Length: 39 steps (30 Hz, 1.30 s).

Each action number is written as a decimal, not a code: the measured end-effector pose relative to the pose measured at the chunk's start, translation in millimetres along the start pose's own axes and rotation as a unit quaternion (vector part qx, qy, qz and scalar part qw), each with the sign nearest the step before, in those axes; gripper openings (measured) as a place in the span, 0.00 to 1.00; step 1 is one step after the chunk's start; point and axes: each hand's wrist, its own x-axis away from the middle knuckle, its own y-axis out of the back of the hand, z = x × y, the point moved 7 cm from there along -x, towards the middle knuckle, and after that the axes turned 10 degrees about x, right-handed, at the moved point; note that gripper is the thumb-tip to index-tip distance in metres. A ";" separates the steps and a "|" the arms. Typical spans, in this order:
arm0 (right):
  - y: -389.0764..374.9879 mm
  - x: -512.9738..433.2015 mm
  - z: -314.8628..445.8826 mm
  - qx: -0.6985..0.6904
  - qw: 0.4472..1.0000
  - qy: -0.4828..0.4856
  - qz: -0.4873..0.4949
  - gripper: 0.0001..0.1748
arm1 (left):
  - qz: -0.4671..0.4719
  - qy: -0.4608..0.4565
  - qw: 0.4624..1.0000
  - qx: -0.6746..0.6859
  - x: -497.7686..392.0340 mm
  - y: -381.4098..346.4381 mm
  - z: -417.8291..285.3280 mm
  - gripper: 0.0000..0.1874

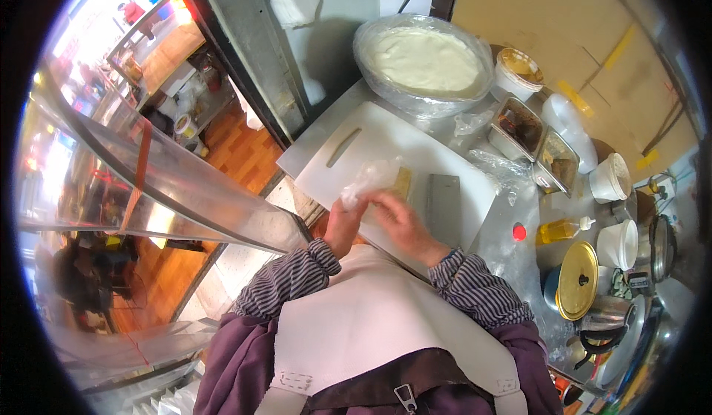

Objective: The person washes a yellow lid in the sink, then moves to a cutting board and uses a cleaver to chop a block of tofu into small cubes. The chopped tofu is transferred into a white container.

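Bunched clear plastic film or a bag (pixel 367 178) is pinched in my left hand (pixel 343 226), over the near left part of a white cutting board (pixel 384 131). My right hand (pixel 403 226) is beside it, its fingertips at the lower edge of the plastic; whether they grip it I cannot tell. A cleaver or scraper with a yellowish handle (pixel 403 183) and a flat grey metal blade (pixel 443 203) lie on the board, just beyond and right of my right hand. The board has a slot handle at its far left.
A large plastic-covered bowl of pale dough (pixel 428 64) stands behind the board. To the right are a brown-stained tub (pixel 518 73), metal containers (pixel 516 127), crumpled plastic film (pixel 503 170), a red cap (pixel 519 232), an oil bottle (pixel 558 230) and a gold-lidded pot (pixel 578 280). Clear plastic curtains (pixel 183 176) hang left.
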 end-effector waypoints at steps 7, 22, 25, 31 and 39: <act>23.8 11.6 -76.8 0.129 0.973 -0.172 -0.086 0.18 | -0.055 0.030 0.984 0.168 -8.6 17.6 9.8 0.14; 31.5 -21.7 -97.8 0.150 0.957 -0.204 -0.142 0.20 | 0.060 0.161 0.925 0.338 -21.0 27.5 29.2 0.27; 21.9 -31.1 -42.8 0.245 0.956 -0.105 -0.123 0.20 | 0.068 0.070 0.979 0.180 -18.4 24.2 18.6 0.25; -6.7 -24.1 34.3 0.355 0.931 0.015 -0.085 0.21 | 0.060 0.104 0.962 0.243 -16.5 23.2 11.7 0.25; -5.1 -14.8 24.7 0.241 0.966 -0.019 -0.090 0.24 | 0.071 0.178 0.945 0.264 -18.3 19.3 10.1 0.23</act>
